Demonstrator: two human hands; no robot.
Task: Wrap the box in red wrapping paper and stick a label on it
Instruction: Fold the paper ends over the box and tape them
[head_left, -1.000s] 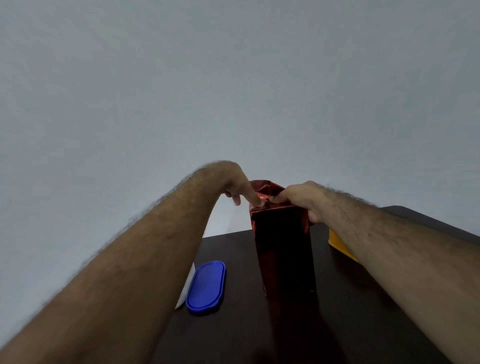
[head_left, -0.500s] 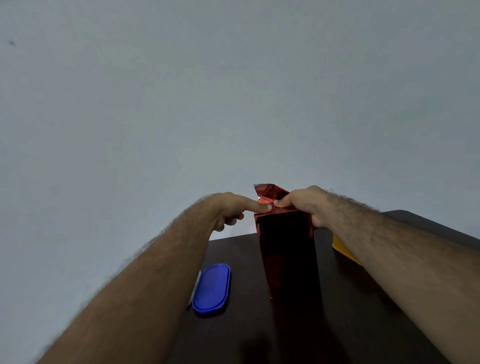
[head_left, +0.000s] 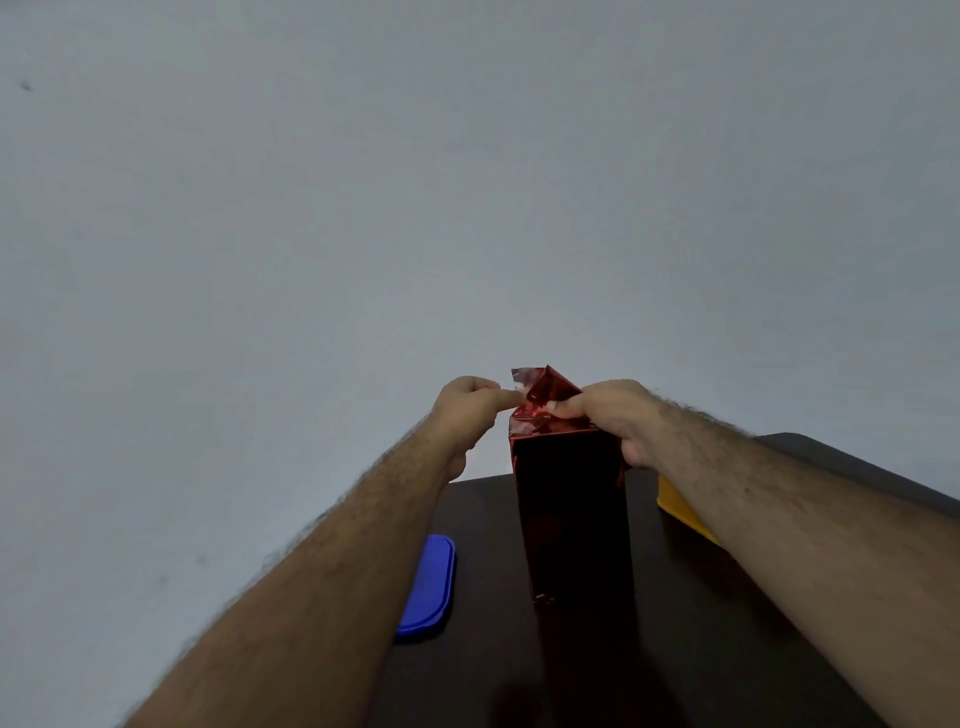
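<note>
Pinching pt: right hand (head_left: 621, 415) grips top edge of the wrapped box (head_left: 571, 514), thumb + curled fingers closed on the folded red wrapping paper (head_left: 545, 397) at the upper right corner.
Left hand: left hand (head_left: 470, 410) just left of that grip, index finger (head_left: 506, 399) stretched out w/ tip touching the paper flap; other fingers curled under, holding nothing seen.
Paper flap: crumpled, sticks up above both hands btw the fingertips; shiny, a pale silvery bit at its top left edge. Not folded flat yet.
Box: stands upright straight below the grip, tall + narrow, red foil all down the near face, which is in shadow; base rests on the dark table (head_left: 727, 649).
Label: can't tell from this view if one is on it.
Below-left of grip: blue oval lid (head_left: 428, 587) flat on the table, partly behind the left forearm, well apart from box.
Below-right of grip: yellow flat item (head_left: 680, 506), mostly hidden by the right forearm; kind unclear.
Behind: plain grey wall (head_left: 467, 182).
</note>
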